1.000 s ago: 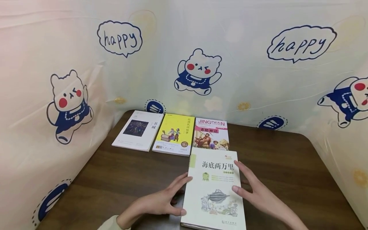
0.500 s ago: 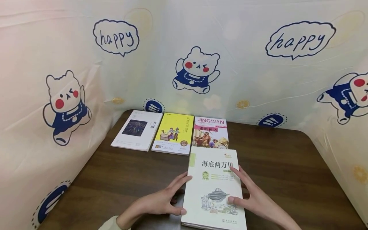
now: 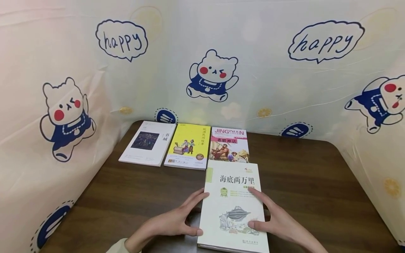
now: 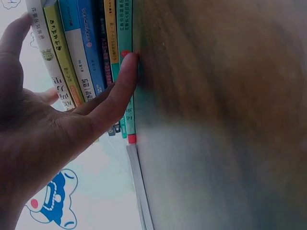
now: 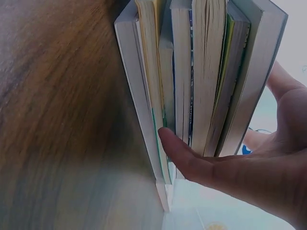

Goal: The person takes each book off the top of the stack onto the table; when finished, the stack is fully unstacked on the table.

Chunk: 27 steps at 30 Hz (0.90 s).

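A tall stack of books stands near me on the table, its top one a white book (image 3: 234, 211) with a drawing of a submarine-like vessel. My left hand (image 3: 172, 221) lies along the spine side, thumb and fingertips spread at the top book's edge. In the left wrist view, one long finger reaches down to a green book (image 4: 125, 28) low in the stack. Against the page side rests my right hand (image 3: 278, 218), with its thumb and a fingertip over the top cover. The right wrist view shows another finger touching the page edges (image 5: 180, 96) low down.
Behind the stack, a white book (image 3: 147, 144), a yellow book (image 3: 190, 146) and a pink-and-white book (image 3: 229, 144) lie in a row on the dark wooden table (image 3: 303, 182). A patterned curtain (image 3: 259, 80) surrounds the table's back and sides.
My right hand's thumb and fingertip have slid left, further over the top cover, and a little toward me. The left hand keeps its place at the spines. The head view has shifted slightly.
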Motion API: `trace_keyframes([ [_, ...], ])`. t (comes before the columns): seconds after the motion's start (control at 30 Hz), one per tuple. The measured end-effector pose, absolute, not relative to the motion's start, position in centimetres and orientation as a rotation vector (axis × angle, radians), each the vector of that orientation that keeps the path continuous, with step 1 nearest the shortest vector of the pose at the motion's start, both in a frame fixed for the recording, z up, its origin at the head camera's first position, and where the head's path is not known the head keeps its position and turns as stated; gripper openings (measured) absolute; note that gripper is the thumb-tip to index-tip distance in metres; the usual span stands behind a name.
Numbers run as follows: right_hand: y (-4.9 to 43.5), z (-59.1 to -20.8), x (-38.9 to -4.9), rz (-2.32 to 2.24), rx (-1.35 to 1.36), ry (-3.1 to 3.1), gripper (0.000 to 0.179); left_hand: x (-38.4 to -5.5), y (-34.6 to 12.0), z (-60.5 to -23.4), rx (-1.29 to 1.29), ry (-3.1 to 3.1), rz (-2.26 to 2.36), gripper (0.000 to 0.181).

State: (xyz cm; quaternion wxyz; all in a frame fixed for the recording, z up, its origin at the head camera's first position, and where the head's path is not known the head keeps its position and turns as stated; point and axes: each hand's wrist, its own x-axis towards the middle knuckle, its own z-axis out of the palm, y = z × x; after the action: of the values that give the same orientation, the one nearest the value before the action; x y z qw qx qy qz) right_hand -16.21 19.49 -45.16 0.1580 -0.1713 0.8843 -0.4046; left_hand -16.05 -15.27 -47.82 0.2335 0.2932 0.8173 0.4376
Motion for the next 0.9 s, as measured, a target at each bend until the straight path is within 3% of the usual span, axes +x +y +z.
trace_keyframes([
  [0.9,21.0,-45.8,-16.9,-1.278,-0.549,2.376,0.082,-16.6,-14.9,-47.8,0.748,2.308,1.243,0.109],
])
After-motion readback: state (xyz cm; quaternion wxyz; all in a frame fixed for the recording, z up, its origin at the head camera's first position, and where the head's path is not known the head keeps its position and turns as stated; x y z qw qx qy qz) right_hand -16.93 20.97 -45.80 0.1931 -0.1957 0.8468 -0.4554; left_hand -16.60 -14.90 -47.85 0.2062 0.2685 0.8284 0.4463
